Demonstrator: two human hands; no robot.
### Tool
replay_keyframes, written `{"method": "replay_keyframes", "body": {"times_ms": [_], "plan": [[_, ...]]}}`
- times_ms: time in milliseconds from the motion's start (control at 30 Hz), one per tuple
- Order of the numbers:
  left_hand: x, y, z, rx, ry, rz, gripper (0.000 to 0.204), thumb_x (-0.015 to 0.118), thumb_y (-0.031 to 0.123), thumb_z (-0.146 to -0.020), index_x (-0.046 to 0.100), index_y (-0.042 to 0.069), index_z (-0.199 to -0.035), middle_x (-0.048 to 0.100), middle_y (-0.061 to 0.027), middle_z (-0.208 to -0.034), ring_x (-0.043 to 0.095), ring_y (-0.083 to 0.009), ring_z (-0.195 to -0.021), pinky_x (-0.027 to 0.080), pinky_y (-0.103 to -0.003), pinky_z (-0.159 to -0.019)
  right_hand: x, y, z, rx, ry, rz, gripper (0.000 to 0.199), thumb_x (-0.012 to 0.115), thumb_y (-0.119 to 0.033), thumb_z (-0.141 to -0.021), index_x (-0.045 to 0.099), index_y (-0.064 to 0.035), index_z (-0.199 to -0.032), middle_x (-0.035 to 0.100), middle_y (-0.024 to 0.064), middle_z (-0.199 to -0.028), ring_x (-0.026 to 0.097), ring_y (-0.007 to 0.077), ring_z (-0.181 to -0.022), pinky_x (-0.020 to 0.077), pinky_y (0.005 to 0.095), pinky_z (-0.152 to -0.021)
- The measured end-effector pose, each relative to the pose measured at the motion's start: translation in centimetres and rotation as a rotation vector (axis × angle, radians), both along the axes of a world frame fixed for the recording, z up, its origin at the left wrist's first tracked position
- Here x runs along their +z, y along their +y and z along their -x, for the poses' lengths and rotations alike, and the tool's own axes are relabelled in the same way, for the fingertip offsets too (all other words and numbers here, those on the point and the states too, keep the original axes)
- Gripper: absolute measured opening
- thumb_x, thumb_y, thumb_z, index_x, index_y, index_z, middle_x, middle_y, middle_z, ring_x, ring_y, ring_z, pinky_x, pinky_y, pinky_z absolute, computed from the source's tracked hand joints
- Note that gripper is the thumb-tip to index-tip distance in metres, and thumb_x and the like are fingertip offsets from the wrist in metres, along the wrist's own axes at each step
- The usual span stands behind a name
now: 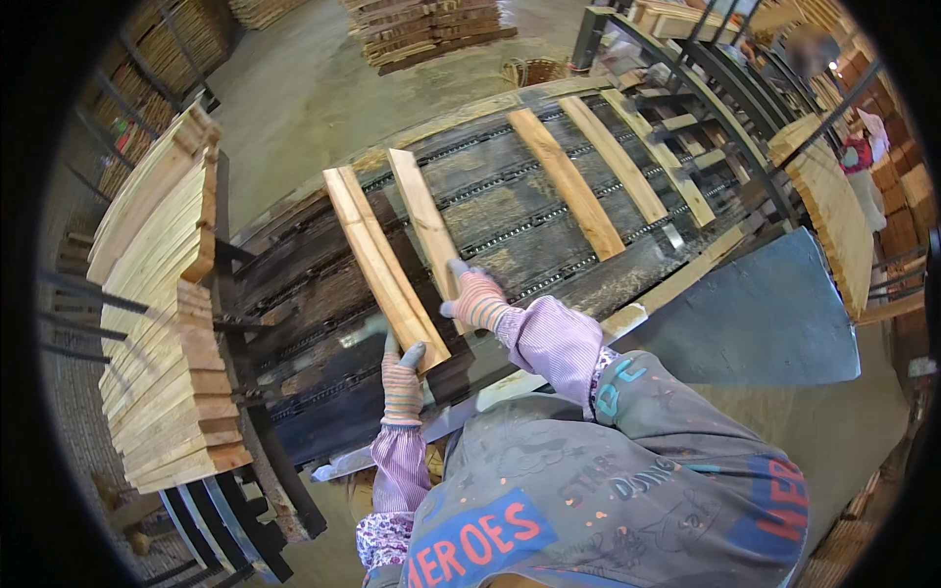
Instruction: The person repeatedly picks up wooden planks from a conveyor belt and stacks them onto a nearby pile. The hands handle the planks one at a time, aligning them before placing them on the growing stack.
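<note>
My left hand [402,384], in a striped knit glove, is closed around the near end of a wooden board [377,255], thumb on top and fingers partly hidden below. A dark line runs along that board; I cannot tell whether it is two strips side by side. To its right, my right hand [477,299], gloved alike, grips a paler wooden board [420,201] near its closer end. Both boards lie slanting across a dark conveyor [490,201] with chains. Farther right on it rest an orange-brown board [564,181] and two paler boards [613,157].
A tall stack of boards [162,363] stands at the left between dark metal bars. At the right are a grey-blue metal sheet [755,318] and another board stack [828,211]. Beyond the conveyor sit a woven basket [534,72] and a wood pile [426,29]. A person [812,49] is at far right.
</note>
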State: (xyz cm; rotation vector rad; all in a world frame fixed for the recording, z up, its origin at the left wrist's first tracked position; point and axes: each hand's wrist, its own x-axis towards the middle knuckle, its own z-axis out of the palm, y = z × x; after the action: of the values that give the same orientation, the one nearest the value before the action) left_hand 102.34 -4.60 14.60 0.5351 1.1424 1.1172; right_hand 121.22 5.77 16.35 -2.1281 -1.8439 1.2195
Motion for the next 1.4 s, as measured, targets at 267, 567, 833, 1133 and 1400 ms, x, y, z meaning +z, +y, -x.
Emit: {"method": "replay_keyframes", "body": {"times_ms": [267, 567, 833, 1133, 1400], "plan": [[0.1, -0.3, -6.0, -0.104, -0.17, 0.072, 0.058, 0.074, 0.026, -0.096, 0.049, 0.013, -0.146, 0.064, -0.0057, -0.115, 0.068, -0.0191, -0.1, 0.058, -0.037, -0.08, 0.9, -1.7, -5.2, 0.055, 0.699, 0.241, 0.063, 0.073, -0.039, -0.096, 0.057, -0.0058, -0.147, 0.062, 0.0185, -0.146, 0.062, 0.0283, -0.129, 0.0481, 0.0379, -0.108], [2.9, -0.2, -13.0, -0.084, -0.348, 0.059, 0.07, 0.083, 0.027, -0.088, 0.049, -0.001, -0.143, 0.065, -0.0158, -0.122, 0.07, -0.0296, -0.108, 0.062, -0.048, -0.091, -3.5, 3.0, -22.6, -0.174, -0.457, -0.216, 0.083, 0.075, -0.05, -0.088, 0.04, -0.0234, -0.158, 0.044, 0.0201, -0.152, 0.044, 0.0395, -0.142, 0.0373, 0.0546, -0.113], [2.5, 1.5, -19.2, -0.129, -0.497, 0.131, 0.083, 0.085, 0.029, -0.086, 0.042, 0.003, -0.152, 0.062, -0.0183, -0.136, 0.066, -0.0331, -0.121, 0.058, -0.053, -0.103, -3.7, 4.6, -30.1, -0.952, 1.413, 0.217, 0.041, 0.068, -0.033, -0.094, 0.066, -0.0012, -0.121, 0.073, 0.0131, -0.106, 0.074, 0.0287, -0.081, 0.0632, 0.0429, -0.074], [2.4, 3.1, -25.2, -0.111, -0.579, 0.092, 0.078, 0.078, 0.038, -0.093, 0.042, -0.003, -0.148, 0.062, -0.0229, -0.133, 0.065, -0.0383, -0.12, 0.054, -0.056, -0.103, 4.7, 4.2, -38.0, -0.334, 0.712, -0.354, 0.045, 0.075, -0.022, -0.093, 0.068, 0.0042, -0.13, 0.076, 0.0138, -0.117, 0.068, 0.0205, -0.109, 0.0527, 0.0345, -0.098], [3.0, 5.3, -28.9, -0.225, -0.615, 0.029, 0.082, 0.079, 0.042, -0.092, 0.041, 0.002, -0.153, 0.061, -0.0212, -0.138, 0.067, -0.037, -0.119, 0.058, -0.053, -0.1, 25.9, 2.3, -52.7, -0.247, 0.43, -1.249, 0.046, 0.06, -0.006, -0.093, 0.065, -0.0074, -0.139, 0.072, 0.0175, -0.127, 0.068, 0.027, -0.122, 0.0512, 0.0351, -0.107]]}}
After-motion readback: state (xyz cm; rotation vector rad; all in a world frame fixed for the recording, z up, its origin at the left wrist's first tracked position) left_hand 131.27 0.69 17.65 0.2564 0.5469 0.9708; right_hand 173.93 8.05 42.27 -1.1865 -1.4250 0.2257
